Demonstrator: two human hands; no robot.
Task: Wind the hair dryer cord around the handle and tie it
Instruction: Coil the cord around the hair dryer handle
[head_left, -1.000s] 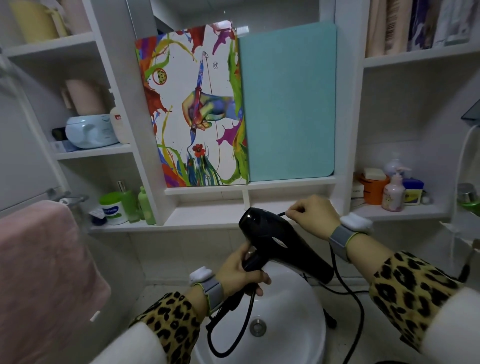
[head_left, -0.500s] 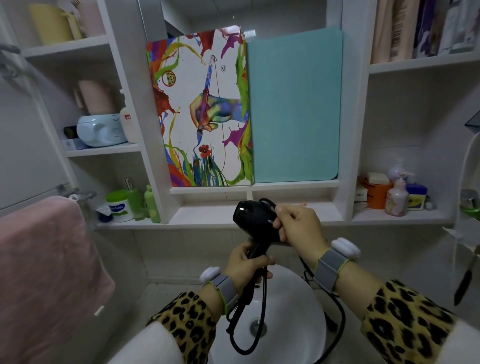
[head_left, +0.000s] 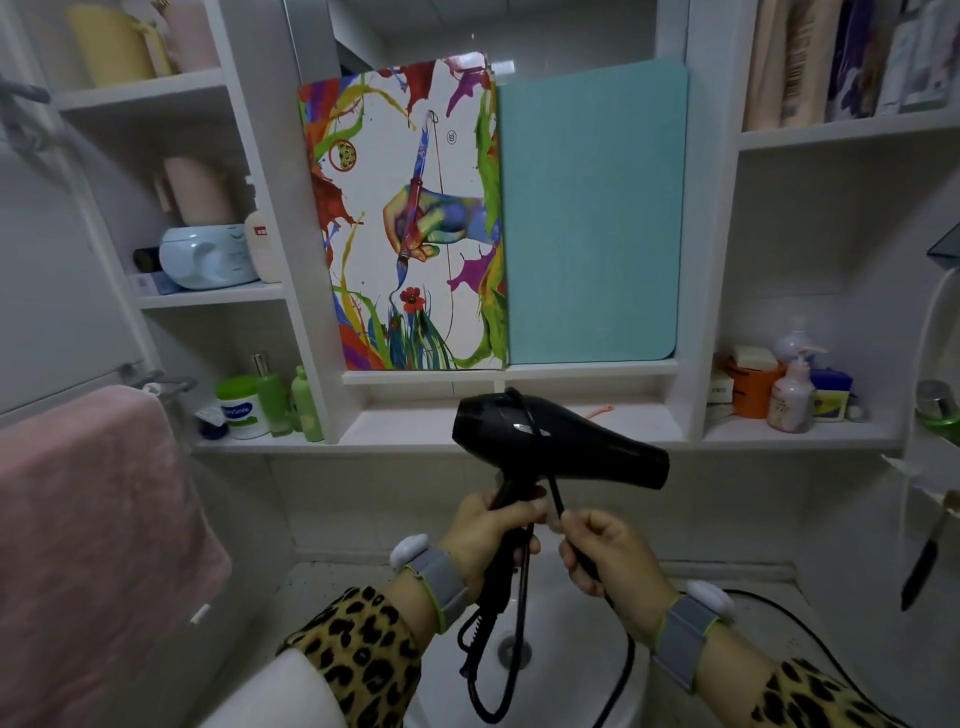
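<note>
Hair dryer (head_left: 550, 441) and cord (head_left: 555, 496) held above white sink (head_left: 566, 675), before shelves (head_left: 405, 421).

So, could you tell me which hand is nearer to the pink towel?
Left. The left hand grips the hair dryer handle, to the right of the pink towel; the right hand pinches the cord farther right, beyond the handle.
</note>
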